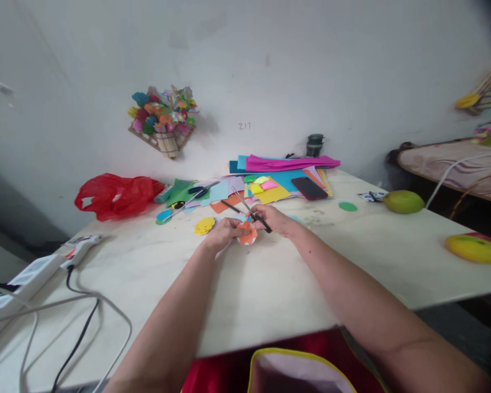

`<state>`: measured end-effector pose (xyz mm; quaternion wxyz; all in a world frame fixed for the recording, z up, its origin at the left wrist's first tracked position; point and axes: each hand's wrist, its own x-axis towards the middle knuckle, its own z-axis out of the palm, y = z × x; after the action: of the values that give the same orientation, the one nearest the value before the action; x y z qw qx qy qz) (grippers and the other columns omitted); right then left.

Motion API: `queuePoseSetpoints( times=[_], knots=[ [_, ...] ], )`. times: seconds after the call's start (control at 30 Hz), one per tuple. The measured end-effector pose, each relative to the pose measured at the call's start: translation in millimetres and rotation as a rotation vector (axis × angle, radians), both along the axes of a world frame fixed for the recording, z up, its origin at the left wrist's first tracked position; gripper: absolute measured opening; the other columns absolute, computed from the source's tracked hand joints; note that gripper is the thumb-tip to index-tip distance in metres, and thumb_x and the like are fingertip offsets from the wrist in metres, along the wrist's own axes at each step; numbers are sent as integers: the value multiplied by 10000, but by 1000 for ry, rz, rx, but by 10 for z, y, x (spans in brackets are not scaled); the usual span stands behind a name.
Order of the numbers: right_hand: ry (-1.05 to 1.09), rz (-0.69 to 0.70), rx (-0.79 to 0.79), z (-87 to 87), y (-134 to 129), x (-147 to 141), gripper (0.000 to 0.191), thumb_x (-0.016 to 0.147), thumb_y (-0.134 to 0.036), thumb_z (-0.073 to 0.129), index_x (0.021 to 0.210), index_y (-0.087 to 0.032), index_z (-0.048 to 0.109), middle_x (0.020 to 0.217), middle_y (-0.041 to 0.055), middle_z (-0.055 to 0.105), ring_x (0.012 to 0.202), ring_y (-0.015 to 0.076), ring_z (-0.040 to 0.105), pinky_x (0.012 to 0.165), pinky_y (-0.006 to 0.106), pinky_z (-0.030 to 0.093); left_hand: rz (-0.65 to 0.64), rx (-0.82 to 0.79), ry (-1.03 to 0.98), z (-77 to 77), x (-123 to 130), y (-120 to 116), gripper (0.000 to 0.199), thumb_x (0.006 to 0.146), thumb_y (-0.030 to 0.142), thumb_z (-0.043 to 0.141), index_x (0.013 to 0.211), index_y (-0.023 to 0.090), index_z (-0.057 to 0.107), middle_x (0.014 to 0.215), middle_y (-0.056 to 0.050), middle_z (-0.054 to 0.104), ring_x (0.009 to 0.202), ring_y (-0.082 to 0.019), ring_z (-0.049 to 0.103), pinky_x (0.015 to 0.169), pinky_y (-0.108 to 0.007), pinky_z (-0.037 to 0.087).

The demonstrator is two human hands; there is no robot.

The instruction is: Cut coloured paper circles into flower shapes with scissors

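The orange flower (249,237) is above the worktop (270,295), near the middle, in the left hand (224,234). The left fingers pinch it at its side. The right hand (273,219) is just beside it, with its fingers curled around the handles of the scissors (263,222). The blades stand apart and point away.

The orange flower looks like thin paper, so it should be very light and bendy, and not very slippery. It could rip or crease if pulled hard. The middle seems the best place to pinch, because the petals look floppy. The scissors look stiff and hard, best held by the handles.

Now count: one orange flower in hand, one yellow flower (205,225) lying down, two pairs of scissors with the blue pair (202,190), one phone (310,188), one red bag (117,195), and two fruits (403,201). The sheets (279,194) overlap, so I cannot count them.
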<state>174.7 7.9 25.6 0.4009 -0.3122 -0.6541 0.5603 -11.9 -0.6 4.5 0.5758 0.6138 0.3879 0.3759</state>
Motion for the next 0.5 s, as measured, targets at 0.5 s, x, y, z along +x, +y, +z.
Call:
queuePoseSetpoints(
  times=[0.5],
  knots=[
    [172, -343, -56, -96, 16, -230, 360, 485, -225, 683, 804, -190, 519, 544, -73, 534, 501, 89, 484, 524, 224, 387, 229, -68, -261, 3, 109, 2, 240, 487, 245, 809, 633, 117, 667, 608, -47, 654, 533, -126, 577, 547, -230, 429]
  ],
)
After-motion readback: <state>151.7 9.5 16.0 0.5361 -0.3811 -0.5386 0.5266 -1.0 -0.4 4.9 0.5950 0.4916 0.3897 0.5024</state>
